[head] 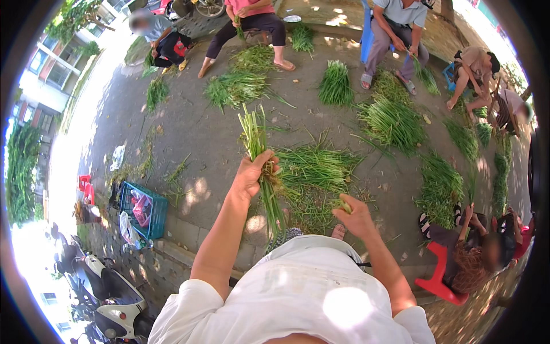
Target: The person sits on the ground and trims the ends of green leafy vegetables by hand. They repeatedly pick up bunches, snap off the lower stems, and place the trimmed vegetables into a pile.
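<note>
My left hand [254,174] grips a bunch of garlic chives [252,131] around its middle. The pale stalk ends point away from me, and the green leaves droop toward my lap. Withered brown leaves cling to the bunch beside my fingers. To the right, my right hand [355,213] is closed on a small pale-green scrap of chive [345,207], apart from the bunch. Beyond and between my hands, a heap of chives [316,167] lies on the pavement. Loose leaf trimmings [313,208] are strewn on its near side, by my feet.
Several people sit around, handling chives; one is on a red plastic chair [438,275]. More chive piles [391,122] lie ahead and to the right [440,189]. At left stand a teal plastic crate [158,215] holding bags and a parked scooter [116,301]. A low kerb [176,253] runs near me.
</note>
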`<action>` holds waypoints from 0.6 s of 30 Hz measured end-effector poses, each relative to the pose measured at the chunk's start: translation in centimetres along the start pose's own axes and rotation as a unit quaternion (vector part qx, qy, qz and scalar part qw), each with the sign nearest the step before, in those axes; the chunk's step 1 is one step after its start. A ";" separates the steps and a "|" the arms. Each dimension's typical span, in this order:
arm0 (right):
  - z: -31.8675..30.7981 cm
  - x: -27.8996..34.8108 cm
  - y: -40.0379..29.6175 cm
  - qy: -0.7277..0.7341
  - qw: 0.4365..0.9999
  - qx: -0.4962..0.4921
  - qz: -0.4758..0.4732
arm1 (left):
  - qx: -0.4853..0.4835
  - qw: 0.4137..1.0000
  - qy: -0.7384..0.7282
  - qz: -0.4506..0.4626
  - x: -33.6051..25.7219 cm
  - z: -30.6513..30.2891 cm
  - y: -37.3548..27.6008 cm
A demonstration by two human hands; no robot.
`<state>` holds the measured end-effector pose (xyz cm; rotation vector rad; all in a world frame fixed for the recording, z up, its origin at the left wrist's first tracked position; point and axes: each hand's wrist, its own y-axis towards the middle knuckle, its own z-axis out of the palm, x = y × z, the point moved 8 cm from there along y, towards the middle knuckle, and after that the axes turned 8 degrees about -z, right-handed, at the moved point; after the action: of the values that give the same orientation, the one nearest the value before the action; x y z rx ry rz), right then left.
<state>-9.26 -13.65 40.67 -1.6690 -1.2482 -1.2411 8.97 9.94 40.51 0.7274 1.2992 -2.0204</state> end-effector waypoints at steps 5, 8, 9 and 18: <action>2.4 1.4 0.4 -0.088 0.990 0.107 -0.031 | 0.043 0.998 0.014 -0.031 1.6 3.4 -0.9; 3.7 4.2 1.0 -0.023 0.990 0.141 0.012 | 0.069 0.995 0.027 -0.062 2.7 6.0 -2.4; 4.1 5.0 1.3 0.003 0.992 0.128 0.012 | 0.078 0.994 0.029 -0.073 3.1 6.7 -2.5; 4.3 6.8 2.4 -0.057 0.992 0.064 -0.089 | 0.105 0.989 0.068 -0.084 5.2 10.2 -3.0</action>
<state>-5.28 -8.48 45.90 -1.5806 -1.5418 -1.1547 2.13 0.40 42.24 0.8907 1.2714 -2.3049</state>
